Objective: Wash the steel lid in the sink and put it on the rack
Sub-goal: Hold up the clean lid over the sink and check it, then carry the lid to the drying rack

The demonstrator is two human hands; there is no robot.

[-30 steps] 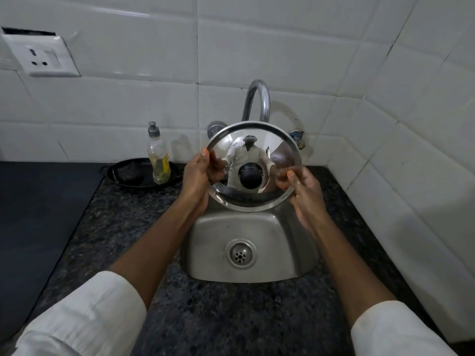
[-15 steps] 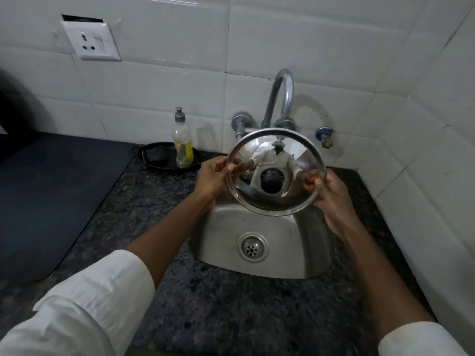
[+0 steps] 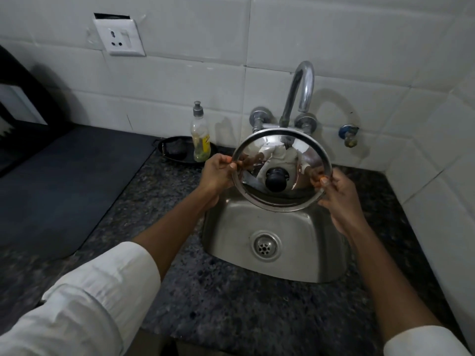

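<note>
The round steel lid (image 3: 290,199) with a black knob in its middle is held tilted toward me above the back of the small steel sink (image 3: 303,258). My left hand (image 3: 218,173) grips its left rim and my right hand (image 3: 339,194) grips its right rim. The curved tap (image 3: 300,91) stands just behind and above the lid; no water is visible. The sink basin is dry-looking, with its drain (image 3: 264,245) uncovered. No rack can be made out.
A soap bottle (image 3: 200,134) stands on a black dish (image 3: 177,150) left of the tap. A dark mat (image 3: 64,181) covers the counter at left. White tiled walls close the back and right, with a wall socket (image 3: 119,38) and a small valve (image 3: 348,136).
The view has swung left and downward, so sink and lid sit further right in frame. The lid has stayed in both hands above the sink, tilted a little more.
</note>
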